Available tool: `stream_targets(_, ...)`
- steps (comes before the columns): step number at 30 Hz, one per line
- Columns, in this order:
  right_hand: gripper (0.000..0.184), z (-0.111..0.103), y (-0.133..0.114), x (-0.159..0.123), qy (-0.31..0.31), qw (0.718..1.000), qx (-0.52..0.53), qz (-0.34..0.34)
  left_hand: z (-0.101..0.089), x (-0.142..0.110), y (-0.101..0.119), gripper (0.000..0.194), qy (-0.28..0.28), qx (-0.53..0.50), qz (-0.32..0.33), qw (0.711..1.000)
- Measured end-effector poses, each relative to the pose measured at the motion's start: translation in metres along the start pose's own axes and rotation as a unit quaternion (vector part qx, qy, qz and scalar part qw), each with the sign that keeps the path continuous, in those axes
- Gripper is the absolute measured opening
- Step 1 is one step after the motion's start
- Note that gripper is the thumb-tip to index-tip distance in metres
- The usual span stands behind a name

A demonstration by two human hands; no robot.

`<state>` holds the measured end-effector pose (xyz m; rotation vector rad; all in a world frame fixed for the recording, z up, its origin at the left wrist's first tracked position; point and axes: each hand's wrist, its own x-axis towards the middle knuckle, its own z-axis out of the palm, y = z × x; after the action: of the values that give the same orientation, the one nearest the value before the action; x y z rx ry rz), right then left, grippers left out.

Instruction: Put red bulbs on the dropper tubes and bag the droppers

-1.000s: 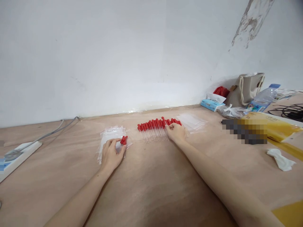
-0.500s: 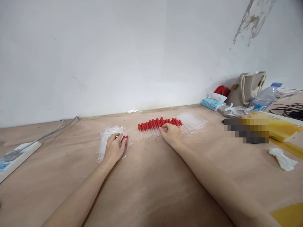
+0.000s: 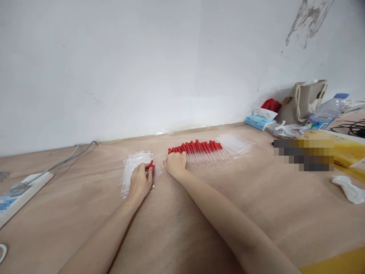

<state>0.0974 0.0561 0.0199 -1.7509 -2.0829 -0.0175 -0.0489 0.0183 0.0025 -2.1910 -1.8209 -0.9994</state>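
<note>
Red-topped tubes [image 3: 203, 147] lie side by side on the table [image 3: 176, 236], thin ends toward the person. The right hand [image 3: 176, 163], nearer, covers the row's left end, its grip hidden; the left hand [image 3: 141, 180], separate and farther left, pinches red pieces [image 3: 150, 164] over plastic bags [image 3: 127, 174].

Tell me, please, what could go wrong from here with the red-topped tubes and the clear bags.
The right hand is at the left end of the row of red-topped tubes, which lie close together, so it might nudge neighbours askew. The left hand has red tops at its fingers over loosely stacked bags; a piece could slip or the stack shift.
</note>
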Motion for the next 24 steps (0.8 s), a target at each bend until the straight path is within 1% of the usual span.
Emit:
stream_targets(4, 0.017, 0.004, -0.008, 0.003, -0.006, 1.000, -0.001, 0.009, -0.003, 0.000, 0.002, 0.017, -0.007, -0.010, -0.044, 0.999)
stream_targets(7, 0.017, 0.001, -0.010, -0.001, 0.004, 1.000, 0.003, 0.025, -0.007, 0.000, 0.006, 0.017, 0.018, -0.020, -0.040, 0.999)
stream_targets(9, 0.019, -0.004, -0.006, -0.007, 0.031, 0.999, 0.005, 0.037, -0.010, -0.001, 0.010, 0.020, 0.047, -0.038, -0.028, 0.998)
stream_targets(11, 0.019, -0.011, 0.005, -0.019, 0.082, 0.996, 0.018, 0.033, -0.013, -0.003, 0.016, 0.026, 0.064, -0.078, 0.003, 0.995)
stream_targets(12, 0.018, -0.014, 0.013, -0.027, 0.113, 0.993, 0.033, 0.021, -0.013, -0.004, 0.020, 0.028, 0.063, -0.106, 0.025, 0.992)
stream_targets(14, 0.015, -0.021, 0.035, -0.046, 0.158, 0.984, 0.083, -0.011, -0.012, -0.009, 0.030, 0.029, 0.043, -0.168, 0.053, 0.983)
stream_targets(16, 0.014, -0.027, 0.061, -0.068, 0.168, 0.972, 0.153, -0.049, -0.009, -0.016, 0.041, 0.026, 0.014, -0.232, 0.037, 0.972)
stream_targets(18, 0.014, -0.032, 0.086, -0.091, 0.155, 0.960, 0.221, -0.077, -0.004, -0.025, 0.051, 0.022, -0.016, -0.290, 0.004, 0.957)
stream_targets(20, 0.016, -0.038, 0.105, -0.110, 0.139, 0.950, 0.257, -0.112, -0.001, -0.034, 0.059, 0.019, -0.052, -0.326, -0.014, 0.944)
stream_targets(22, 0.023, -0.044, 0.116, -0.124, 0.122, 0.944, 0.269, -0.148, 0.001, -0.041, 0.065, 0.018, -0.092, -0.335, -0.012, 0.938)
stream_targets(24, 0.028, -0.050, 0.118, -0.132, 0.107, 0.940, 0.278, -0.169, 0.001, -0.045, 0.068, 0.018, -0.125, -0.333, -0.003, 0.934)
